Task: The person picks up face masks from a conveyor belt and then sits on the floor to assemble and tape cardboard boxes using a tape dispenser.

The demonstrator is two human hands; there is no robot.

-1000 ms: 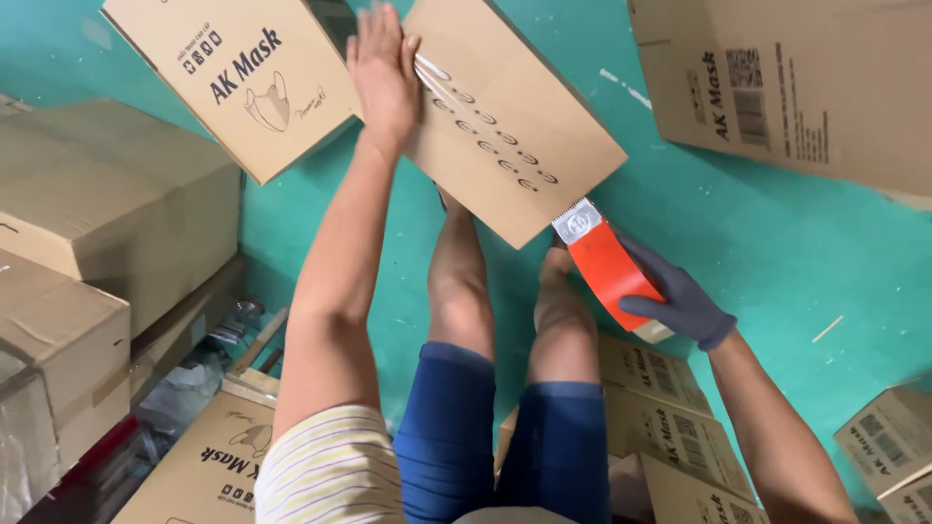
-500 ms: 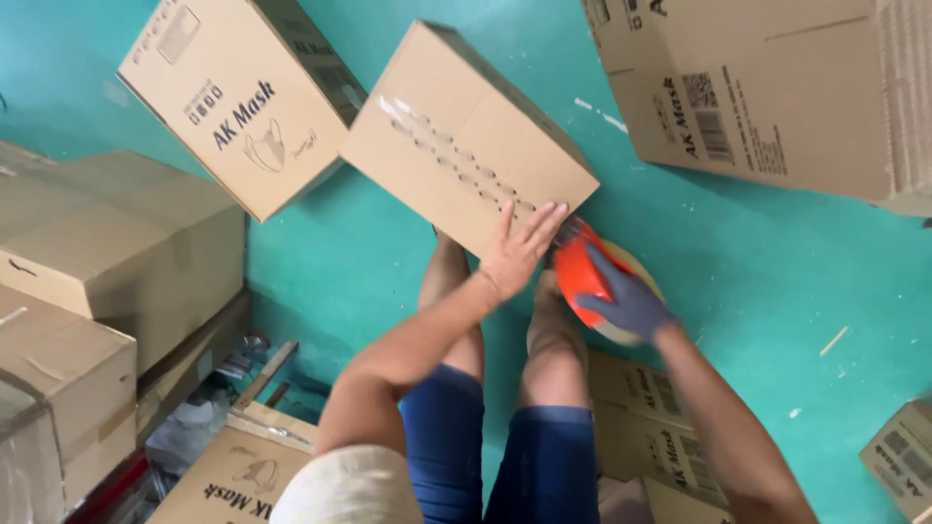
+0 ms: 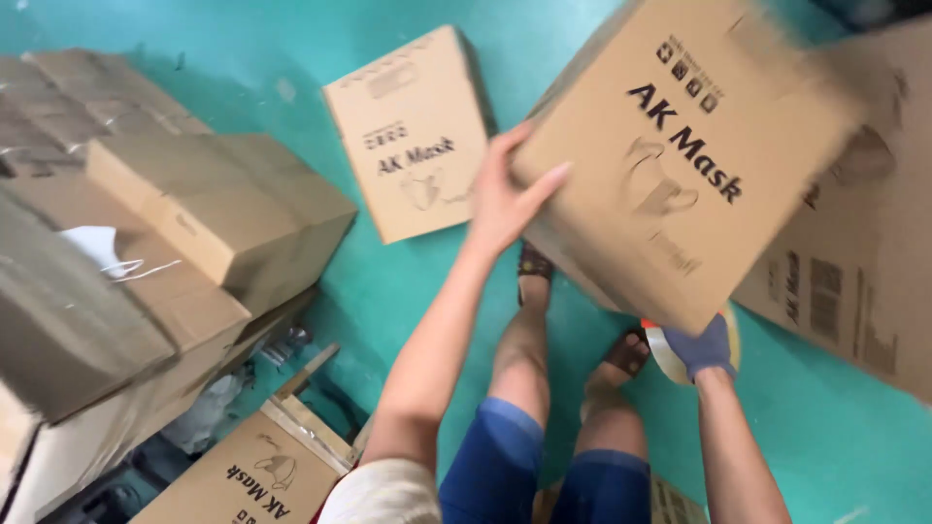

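A printed cardboard box (image 3: 680,165) is lifted and tilted in front of me, above my sandalled feet. My bare left hand (image 3: 505,199) presses flat against its left side, fingers spread over the edge. My right hand (image 3: 704,351), in a blue-grey glove, is under the box's lower corner and grips a roll of clear tape (image 3: 670,354) on a red dispenser, mostly hidden by the box.
A second printed box (image 3: 413,136) lies on the teal floor (image 3: 388,291) ahead. Stacked cartons (image 3: 165,233) fill the left side, a large carton (image 3: 854,262) the right. Flattened printed cardboard (image 3: 243,475) lies beside my left leg.
The box lay on the floor while my left hand slid along its taped seam. Now it is raised and turned, printed face toward me, with the gloved hand beneath it.
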